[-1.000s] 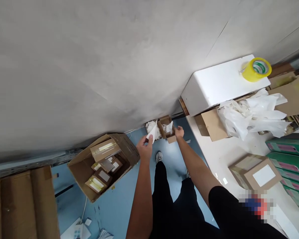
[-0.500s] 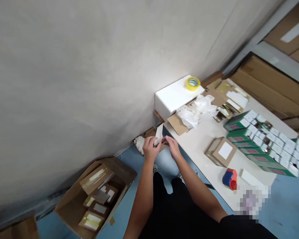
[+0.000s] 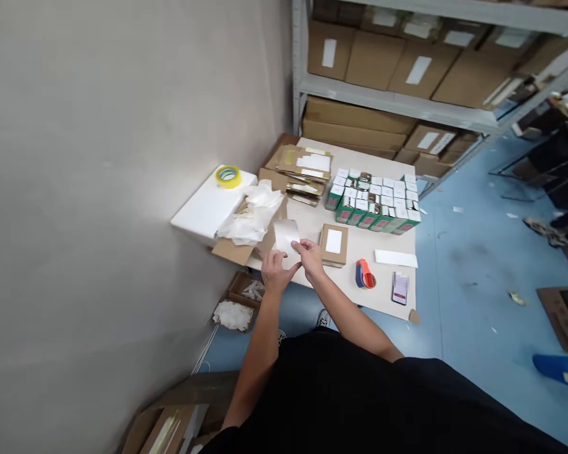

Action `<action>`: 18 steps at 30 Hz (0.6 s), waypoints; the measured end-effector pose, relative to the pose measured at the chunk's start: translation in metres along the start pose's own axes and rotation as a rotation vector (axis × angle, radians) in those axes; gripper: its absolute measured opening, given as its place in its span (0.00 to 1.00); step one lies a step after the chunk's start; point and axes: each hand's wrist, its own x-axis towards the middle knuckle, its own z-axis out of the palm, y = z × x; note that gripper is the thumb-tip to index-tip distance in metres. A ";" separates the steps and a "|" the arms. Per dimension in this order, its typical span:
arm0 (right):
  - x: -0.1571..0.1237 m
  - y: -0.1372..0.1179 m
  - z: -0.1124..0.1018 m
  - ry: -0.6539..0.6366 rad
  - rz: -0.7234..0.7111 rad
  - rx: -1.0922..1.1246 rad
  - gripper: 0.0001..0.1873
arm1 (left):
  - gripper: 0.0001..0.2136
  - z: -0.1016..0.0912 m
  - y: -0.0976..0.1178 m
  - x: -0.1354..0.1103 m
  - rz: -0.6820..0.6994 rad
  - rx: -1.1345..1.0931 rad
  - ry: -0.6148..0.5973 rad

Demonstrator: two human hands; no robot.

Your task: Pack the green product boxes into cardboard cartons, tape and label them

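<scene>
Both my hands hold a white paper sheet (image 3: pixel 286 236) upright above the near left corner of the white table (image 3: pixel 388 280). My left hand (image 3: pixel 274 272) pinches its lower left edge. My right hand (image 3: pixel 309 257) pinches its lower right edge. Just right of my right hand lies a small brown box with a white label (image 3: pixel 334 244).
On the table are a red-and-blue tape dispenser (image 3: pixel 365 275), a phone (image 3: pixel 400 288), rows of green-and-white boxes (image 3: pixel 373 203), flat cardboard packs (image 3: pixel 303 171), crumpled white paper (image 3: pixel 252 217) and a white foam box (image 3: pixel 203 209) with yellow tape (image 3: pixel 228 176). Shelves of cartons (image 3: pixel 397 63) stand behind.
The view has swung up and right from the floor boxes to the table. My hands have come together on the white sheet and carried it over the table corner.
</scene>
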 end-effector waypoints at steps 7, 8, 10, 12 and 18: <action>0.021 -0.003 -0.115 0.192 -0.006 -0.002 0.23 | 0.15 0.085 0.046 0.004 -0.484 -0.506 -0.182; 0.023 -0.001 -0.128 0.203 0.005 -0.002 0.22 | 0.16 0.096 0.050 0.005 -0.529 -0.572 -0.217; 0.029 0.002 -0.152 0.219 0.013 -0.002 0.21 | 0.17 0.118 0.056 0.008 -0.578 -0.645 -0.261; 0.037 0.006 -0.173 0.226 0.004 -0.007 0.21 | 0.16 0.137 0.062 0.008 -0.588 -0.665 -0.296; 0.067 0.030 -0.223 0.322 0.002 -0.176 0.20 | 0.11 0.182 0.063 0.002 -0.577 -0.598 -0.405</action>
